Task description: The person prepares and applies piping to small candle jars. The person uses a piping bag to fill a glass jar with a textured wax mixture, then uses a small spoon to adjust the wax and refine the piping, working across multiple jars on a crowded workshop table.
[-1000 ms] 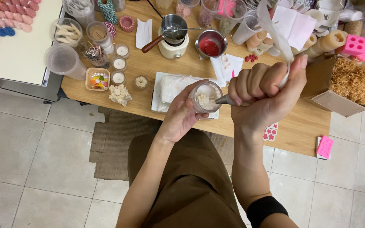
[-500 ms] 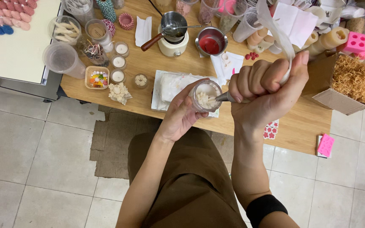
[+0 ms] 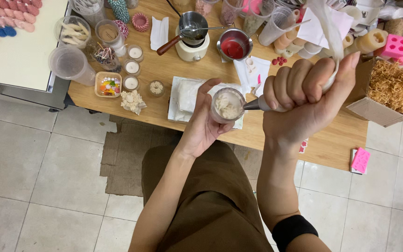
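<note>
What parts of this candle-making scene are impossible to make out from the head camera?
- Piping bag: its lower body is hidden inside the right hand; only the metal nozzle shows.
- Small glass jar: its base and far side are covered by the left hand.
- Clear cups at the table's far side: cut off by the top edge.
- Tray of beads: pieces too small to tell apart.

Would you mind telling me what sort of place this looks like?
Probably a candle-making craft bench: a melting pot on a small warmer, filled glass candles, and pink moulds crowd the wooden table.
</note>
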